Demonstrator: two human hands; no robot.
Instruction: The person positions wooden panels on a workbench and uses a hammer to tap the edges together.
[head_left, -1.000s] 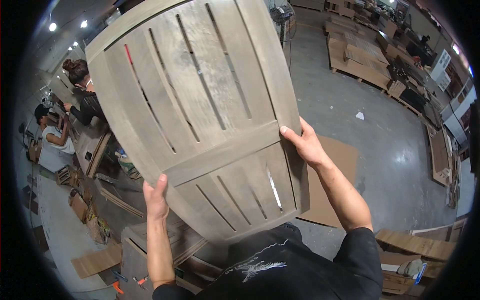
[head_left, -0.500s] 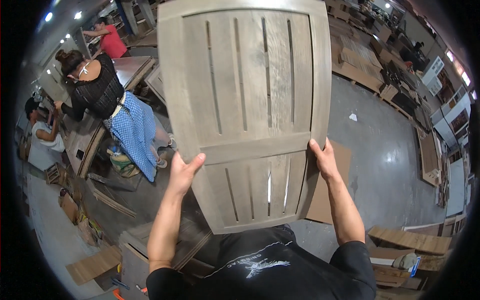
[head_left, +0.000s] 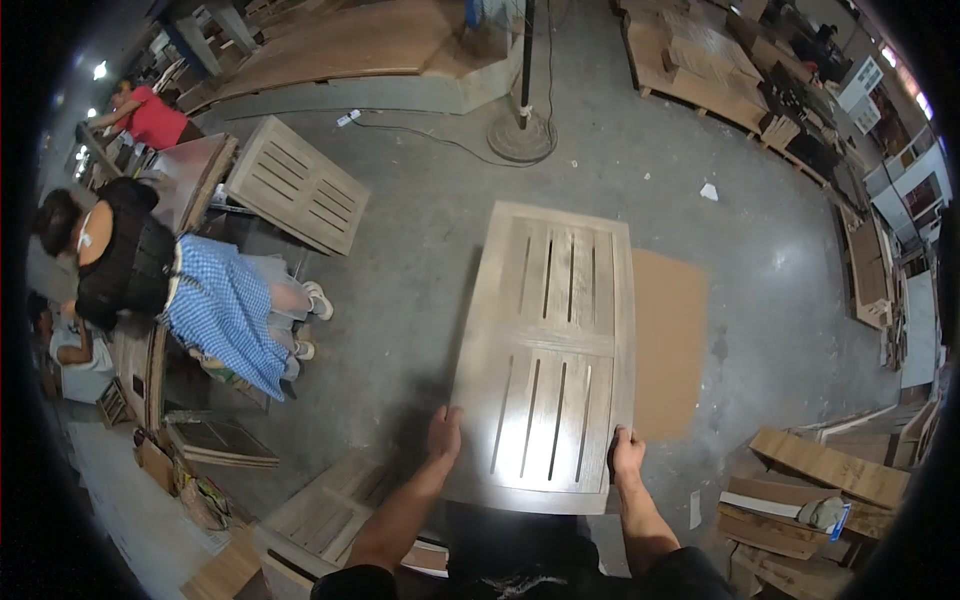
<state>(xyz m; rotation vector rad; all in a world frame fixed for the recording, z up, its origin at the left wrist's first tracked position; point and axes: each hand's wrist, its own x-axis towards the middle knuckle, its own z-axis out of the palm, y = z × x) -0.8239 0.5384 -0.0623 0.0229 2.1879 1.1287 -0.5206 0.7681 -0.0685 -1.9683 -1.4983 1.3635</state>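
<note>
Fingers (head_left: 624, 441) apparently closed on slatted panel (head_left: 562, 340)

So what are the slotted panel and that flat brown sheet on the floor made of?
The slotted panel looks like wood, perhaps stained greyish: faint streaks resemble grain, and bright glare suggests some sheen. The brown sheet is probably cardboard, given its plain, matte face.

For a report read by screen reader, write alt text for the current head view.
A person's left hand and right hand hold a slotted wooden panel by its long edges, with a grey floor beyond. A flat brown sheet lies to its right; at left are a co-worker in blue checks and a similar panel.
</note>
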